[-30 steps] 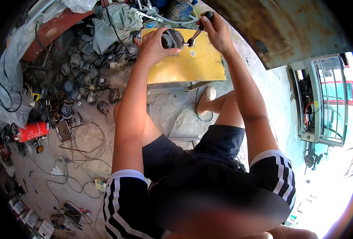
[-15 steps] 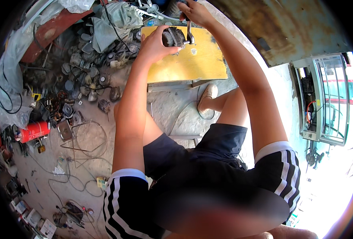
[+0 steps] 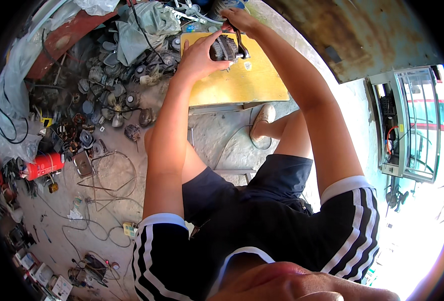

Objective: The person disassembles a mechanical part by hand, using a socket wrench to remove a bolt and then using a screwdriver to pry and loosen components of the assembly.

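Note:
On a yellow wooden bench top [image 3: 242, 85] sits a dark, ribbed motor-like part [image 3: 224, 48]. My left hand [image 3: 202, 57] is wrapped round its left side, with the thumb along the near edge and the fingers over the far edge. A metal wrench [image 3: 241, 46] meets the part's right side at its lower end. The upper end of that wrench is in the closed fingers of my right hand [image 3: 238, 20], beyond the bench's far edge. Just how the wrench's head seats on the part is too small to make out.
Used motors and metal parts [image 3: 114, 95] are heaped on the floor to the left, near a red fire extinguisher [image 3: 44, 166]. Loose cables [image 3: 89, 220] trail across the concrete. A rusty panel [image 3: 362, 40] overhangs at right, above a glass-fronted cabinet [image 3: 417, 123].
My right hand has swung a little left and down with the wrench handle, which now leans left rather than standing upright. My left hand stays round the motor-like part.

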Available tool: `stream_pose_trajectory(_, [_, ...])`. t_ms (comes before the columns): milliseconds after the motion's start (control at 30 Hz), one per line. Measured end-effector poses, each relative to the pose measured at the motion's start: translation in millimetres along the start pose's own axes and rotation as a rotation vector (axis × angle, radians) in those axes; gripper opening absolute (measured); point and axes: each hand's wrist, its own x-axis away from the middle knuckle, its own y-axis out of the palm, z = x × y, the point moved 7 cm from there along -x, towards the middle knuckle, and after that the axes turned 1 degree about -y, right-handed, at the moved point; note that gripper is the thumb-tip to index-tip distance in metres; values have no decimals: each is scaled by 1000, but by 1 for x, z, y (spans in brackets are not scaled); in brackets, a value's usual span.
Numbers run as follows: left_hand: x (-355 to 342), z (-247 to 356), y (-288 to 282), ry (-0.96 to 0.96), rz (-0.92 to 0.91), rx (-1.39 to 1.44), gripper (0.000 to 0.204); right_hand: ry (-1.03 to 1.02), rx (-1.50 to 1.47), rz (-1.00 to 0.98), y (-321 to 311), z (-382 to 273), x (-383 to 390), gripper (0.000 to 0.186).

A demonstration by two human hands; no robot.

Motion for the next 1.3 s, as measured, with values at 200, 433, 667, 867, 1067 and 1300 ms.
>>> stream_pose_trajectory(200, [0, 4, -3, -6, 0, -18, 99, 116, -407, 29, -2, 6, 6, 26])
stream_pose_trajectory(433, [-3, 15, -2, 34, 19, -30, 100, 203, -403, 63, -9, 33, -26, 33])
stream_pose_trajectory(667, [0, 11, -8, 33, 70, -53, 96, 1, -66, 657, -19, 3, -1, 49])
stream_pose_trajectory(867, [1, 15, -8, 81, 120, -85, 93, -44, 40, 672, -20, -12, 17, 49])
stream_pose_trajectory(1067, [1, 15, -18, 14, 120, -134, 94, -96, 49, 731, -14, -37, 33, 51])
stream_pose_trajectory(1300, [0, 14, -21, 30, 171, -112, 96, -21, 119, 763, -10, -39, 27, 43])
